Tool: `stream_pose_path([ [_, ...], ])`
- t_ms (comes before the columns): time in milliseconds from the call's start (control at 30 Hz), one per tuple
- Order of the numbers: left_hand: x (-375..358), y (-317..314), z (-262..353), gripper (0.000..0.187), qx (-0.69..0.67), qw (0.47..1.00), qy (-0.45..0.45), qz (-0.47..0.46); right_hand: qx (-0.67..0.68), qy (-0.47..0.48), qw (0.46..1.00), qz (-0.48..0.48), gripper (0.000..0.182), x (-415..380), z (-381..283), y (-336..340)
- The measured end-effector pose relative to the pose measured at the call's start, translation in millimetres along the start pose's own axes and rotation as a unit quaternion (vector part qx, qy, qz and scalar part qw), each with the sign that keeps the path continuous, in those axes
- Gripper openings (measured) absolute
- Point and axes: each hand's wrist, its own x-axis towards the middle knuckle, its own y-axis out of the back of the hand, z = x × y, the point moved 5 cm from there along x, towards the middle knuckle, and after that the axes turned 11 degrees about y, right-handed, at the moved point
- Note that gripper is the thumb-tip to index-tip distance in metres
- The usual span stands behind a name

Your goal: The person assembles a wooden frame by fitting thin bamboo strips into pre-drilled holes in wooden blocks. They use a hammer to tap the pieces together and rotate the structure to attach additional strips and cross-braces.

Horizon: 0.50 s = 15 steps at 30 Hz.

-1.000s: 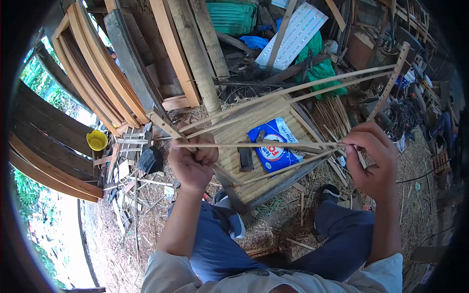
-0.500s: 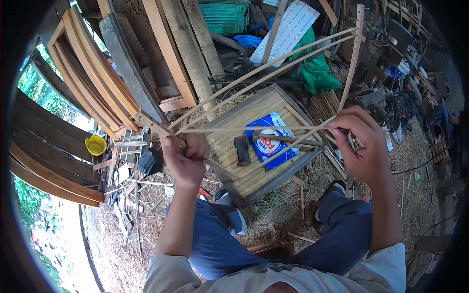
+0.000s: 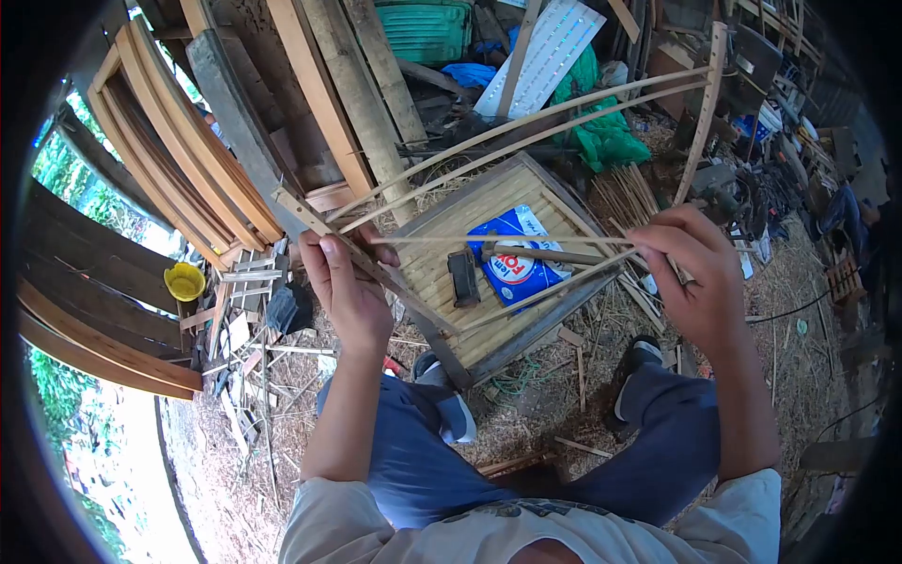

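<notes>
My left hand (image 3: 346,291) is closed around a drilled bamboo rail (image 3: 371,270), one side of a light frame. Two long thin bamboo rods (image 3: 526,129) run from this rail to a second drilled rail (image 3: 703,117) at the far right. In a pinch of thumb and fingers, my right hand (image 3: 691,273) holds the right end of a thin bamboo stick (image 3: 507,240). The stick lies level across the frame, its left end close by my left fingertips. Another rod (image 3: 564,285) slants from the near end of the left rail toward my right hand.
Below the frame stands a low slatted bamboo table (image 3: 427,268). On it lie a blue packet (image 3: 512,287), a wood-handled tool (image 3: 564,255) and a dark block (image 3: 462,278). A yellow bucket (image 3: 184,280), leaning timbers (image 3: 319,85) and a green plastic sheet (image 3: 611,141) surround it.
My left hand has shifted its grip, and the left rail has swung so more of its length shows. The far rail has moved slightly right. My right hand still pinches the stick.
</notes>
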Motion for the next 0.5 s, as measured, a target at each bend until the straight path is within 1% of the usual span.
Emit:
stream_pose_path([
  [100,-1,-4,-1,0.019,-0.006,1.000,0.013,-0.017,0.014,-0.018,1.000,0.007,0.019,-3,6,-4],
  [200,-5,-11,1,0.018,-0.009,0.999,0.036,0.002,0.051,-0.015,0.999,-0.003,0.019,-5,12,-10],
  [300,-6,-13,-2,0.019,-0.024,0.999,0.041,0.007,0.061,-0.005,0.998,0.003,0.020,-5,17,-13],
  [400,-6,-15,-2,0.019,-0.047,0.998,0.041,-0.007,0.053,-0.002,0.999,0.008,0.019,-5,19,-14],
  [433,-6,-15,-2,0.019,-0.037,0.998,0.038,-0.037,0.053,0.003,0.999,0.011,0.019,-4,19,-14],
  [500,-6,-16,0,0.019,-0.032,0.998,0.042,-0.036,0.052,0.011,0.998,0.017,0.019,-2,18,-12],
])
